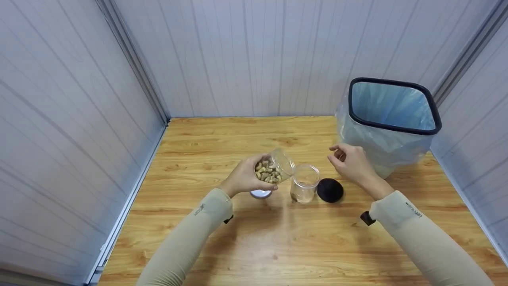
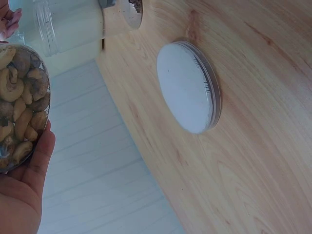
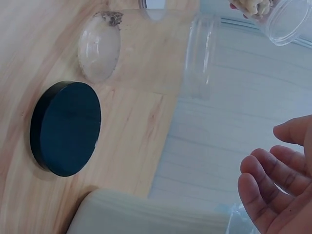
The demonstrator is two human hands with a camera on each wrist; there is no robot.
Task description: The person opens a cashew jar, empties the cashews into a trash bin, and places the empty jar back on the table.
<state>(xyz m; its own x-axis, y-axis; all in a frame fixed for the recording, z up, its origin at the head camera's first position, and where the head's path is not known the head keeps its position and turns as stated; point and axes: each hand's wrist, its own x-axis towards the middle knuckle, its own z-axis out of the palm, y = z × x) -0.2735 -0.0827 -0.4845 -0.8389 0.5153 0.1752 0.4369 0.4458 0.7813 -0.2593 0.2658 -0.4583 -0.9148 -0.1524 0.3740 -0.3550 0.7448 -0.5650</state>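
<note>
Wood-grain tabletop [image 1: 309, 242], pale panelled walls [image 1: 258, 59]. Cashew jar [image 1: 269, 172] above tabletop's middle: left hand [image 1: 245, 174], fingers curled round it; jar clear, tilted, mouth toward upright jar [image 1: 304, 193]. Right hand [image 1: 353, 163] raised, fingers loosely bent, thumb apart. Lined bin [image 1: 397, 128] at far right corner.

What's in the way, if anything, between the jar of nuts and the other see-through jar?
Nothing visible is in the way. The left hand holds the jar of nuts tilted, its mouth near the rim of the uncovered clear jar. The black lid lies beside that jar, not on it.
</note>
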